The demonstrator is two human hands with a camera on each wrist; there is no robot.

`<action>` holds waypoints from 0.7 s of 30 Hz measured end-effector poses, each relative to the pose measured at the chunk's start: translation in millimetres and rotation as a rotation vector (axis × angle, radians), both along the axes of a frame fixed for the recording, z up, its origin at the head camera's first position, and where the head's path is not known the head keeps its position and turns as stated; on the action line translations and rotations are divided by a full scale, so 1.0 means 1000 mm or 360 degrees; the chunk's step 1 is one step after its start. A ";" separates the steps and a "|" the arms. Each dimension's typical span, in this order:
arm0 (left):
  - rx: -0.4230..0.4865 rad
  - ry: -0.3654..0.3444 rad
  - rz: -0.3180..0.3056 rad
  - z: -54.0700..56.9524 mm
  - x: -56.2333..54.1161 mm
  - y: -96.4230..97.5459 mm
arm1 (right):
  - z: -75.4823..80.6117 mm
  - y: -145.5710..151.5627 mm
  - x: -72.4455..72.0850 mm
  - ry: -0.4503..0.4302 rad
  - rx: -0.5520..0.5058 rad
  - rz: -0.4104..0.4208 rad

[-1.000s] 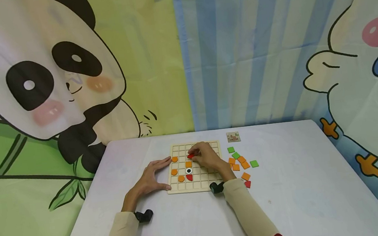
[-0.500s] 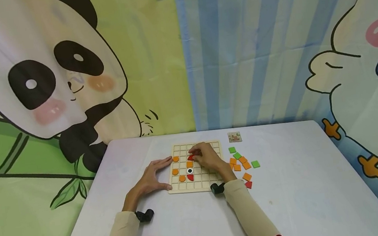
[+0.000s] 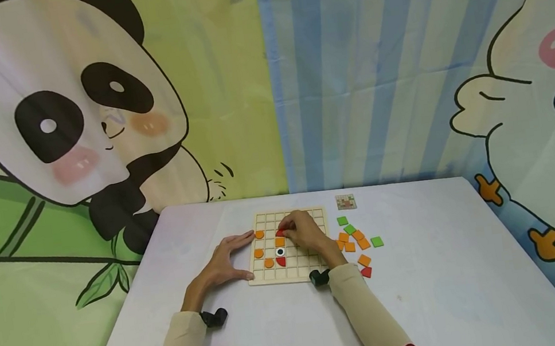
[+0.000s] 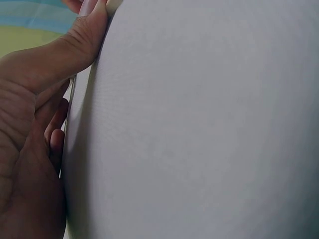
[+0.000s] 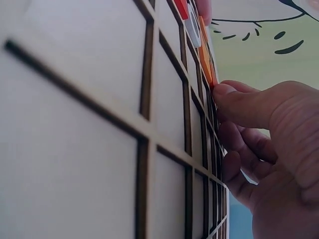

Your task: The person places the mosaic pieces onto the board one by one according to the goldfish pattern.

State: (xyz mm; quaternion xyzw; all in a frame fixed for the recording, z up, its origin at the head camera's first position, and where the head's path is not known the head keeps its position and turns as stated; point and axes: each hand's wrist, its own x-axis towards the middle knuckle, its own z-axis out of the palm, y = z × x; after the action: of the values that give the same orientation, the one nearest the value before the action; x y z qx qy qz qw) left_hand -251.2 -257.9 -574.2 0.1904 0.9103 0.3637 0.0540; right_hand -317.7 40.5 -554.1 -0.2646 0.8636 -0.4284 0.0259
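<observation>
A pale gridded wooden board [image 3: 297,270] lies on the table. My left hand [image 3: 222,263] is spread along its left edge, thumb near the front corner and fingertips farther back. My right hand [image 3: 306,232] reaches over the board and pinches a red tile [image 3: 280,233] at a cell behind an orange square [image 3: 279,242]; the fingers partly cover the tile. In front of that square come a white disc with a black centre [image 3: 280,251] and a red quarter-round tile [image 3: 281,262]. Several orange round discs [image 3: 258,253] sit in the left columns. The right wrist view shows the thumb [image 5: 244,104] low at the grid.
Right of the board lie loose tiles: several orange squares [image 3: 364,260], green squares [image 3: 376,241] and a red one [image 3: 366,272]. A small patterned card [image 3: 346,202] lies behind them. The white table [image 3: 440,268] meets printed cloth walls at the back.
My right hand has lowered the red tile slightly toward the orange square, down to the grid. My left hand stays at the board's edge. The head view has shifted a little.
</observation>
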 end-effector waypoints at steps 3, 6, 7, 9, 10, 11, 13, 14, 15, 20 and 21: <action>-0.0001 -0.0012 0.0007 -0.001 0.000 0.001 | -0.001 0.000 -0.001 -0.0007 0.0012 0.0002; 0.0003 -0.0007 0.0005 -0.001 0.000 0.001 | 0.000 0.000 -0.002 0.0000 0.0012 0.0011; 0.0005 -0.0005 0.0006 -0.001 -0.001 0.001 | 0.000 0.000 -0.002 -0.0002 0.0011 0.0014; 0.0010 -0.0006 0.0005 -0.001 -0.001 0.001 | 0.000 0.000 -0.002 -0.0011 0.0010 0.0019; 0.0015 -0.0008 0.0005 -0.001 -0.001 0.001 | 0.000 0.000 -0.002 -0.0016 0.0015 0.0022; 0.0014 -0.0015 0.0008 -0.001 -0.001 0.002 | 0.000 0.000 -0.002 -0.0021 0.0016 0.0025; 0.0012 -0.0018 0.0009 -0.001 -0.001 0.002 | 0.001 0.000 -0.003 -0.0028 0.0027 0.0024; 0.0009 -0.0016 0.0009 -0.001 -0.001 0.002 | 0.001 0.000 -0.003 -0.0028 0.0030 0.0028; 0.0006 -0.0012 0.0010 -0.001 -0.001 0.002 | 0.001 0.000 -0.003 -0.0028 0.0031 0.0032; 0.0005 0.0002 0.0021 -0.002 0.000 0.002 | 0.004 0.002 -0.001 -0.0041 0.0002 0.0049; 0.0007 0.0000 0.0022 -0.002 0.000 0.002 | 0.005 0.003 0.000 -0.0043 -0.0006 0.0046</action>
State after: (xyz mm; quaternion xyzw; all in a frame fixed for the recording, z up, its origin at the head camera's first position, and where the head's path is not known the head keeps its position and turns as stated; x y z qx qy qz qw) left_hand -251.4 -256.2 -576.2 0.1843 0.9107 0.3661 0.0511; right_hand -318.0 43.4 -549.1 -0.2714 0.8584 -0.4332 0.0431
